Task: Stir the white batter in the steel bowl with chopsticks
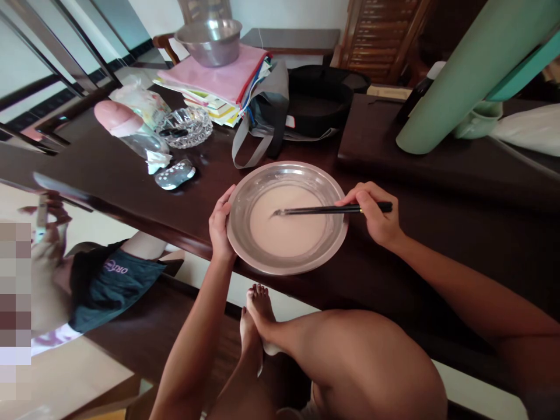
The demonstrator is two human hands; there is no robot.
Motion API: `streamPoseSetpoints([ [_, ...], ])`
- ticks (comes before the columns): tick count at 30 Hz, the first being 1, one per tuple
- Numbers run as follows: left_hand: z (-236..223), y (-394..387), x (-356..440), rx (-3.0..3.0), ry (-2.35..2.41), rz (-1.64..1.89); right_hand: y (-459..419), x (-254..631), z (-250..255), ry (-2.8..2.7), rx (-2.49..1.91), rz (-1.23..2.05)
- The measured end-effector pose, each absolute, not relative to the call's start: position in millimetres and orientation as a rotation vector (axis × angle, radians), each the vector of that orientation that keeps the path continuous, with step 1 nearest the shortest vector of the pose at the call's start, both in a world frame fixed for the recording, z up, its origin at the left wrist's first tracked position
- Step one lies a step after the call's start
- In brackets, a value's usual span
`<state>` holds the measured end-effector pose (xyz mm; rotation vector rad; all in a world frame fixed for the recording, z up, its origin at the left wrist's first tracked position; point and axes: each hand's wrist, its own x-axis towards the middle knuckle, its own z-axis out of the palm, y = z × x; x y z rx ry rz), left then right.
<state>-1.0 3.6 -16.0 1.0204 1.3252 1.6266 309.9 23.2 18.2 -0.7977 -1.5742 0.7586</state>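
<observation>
A shallow steel bowl (pixel 326 181) of pale beige batter sits at the near edge of a dark wooden table (pixel 131 175). My left hand (pixel 220 224) grips the bowl's left rim, fingers curled on it. My right hand (pixel 375 213) is closed on a pair of black chopsticks (pixel 324 210), held level across the bowl. Their tips rest in the batter near its middle.
Behind the bowl lie a grey-strapped black bag (pixel 306 108), a stack of folders and books with a steel bowl (pixel 210 41) on top, a glass ashtray (pixel 186 125), a white game controller (pixel 175 174) and a plastic bottle. A green roll (pixel 464 76) leans at right. Another person sits at left.
</observation>
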Motion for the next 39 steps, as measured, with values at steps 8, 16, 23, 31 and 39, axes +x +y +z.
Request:
streamPoseSetpoints([
  [8, -12.9, 2.8, 0.6, 1.028, 1.333, 1.627, 22.4, 308.8, 17.0, -1.505, -0.776, 0.809],
  [16, -12.9, 2.6, 2.0, 0.996, 1.334, 1.631, 29.0, 311.6, 14.6, -1.356, -0.764, 0.688],
  [23, -11.4, 2.8, 2.6, 0.984, 1.330, 1.634, 24.5, 309.1, 17.0, -1.511, -0.850, 0.736],
  [31, -13.5, 2.9, 1.0, 1.027, 1.325, 1.624, 23.0, 308.1, 17.3, -1.434, -0.811, 0.864],
  [39, -13.6, 2.5, 1.3, 1.043, 1.341, 1.609, 22.7, 308.7, 15.7, -1.388, -0.783, 0.844],
])
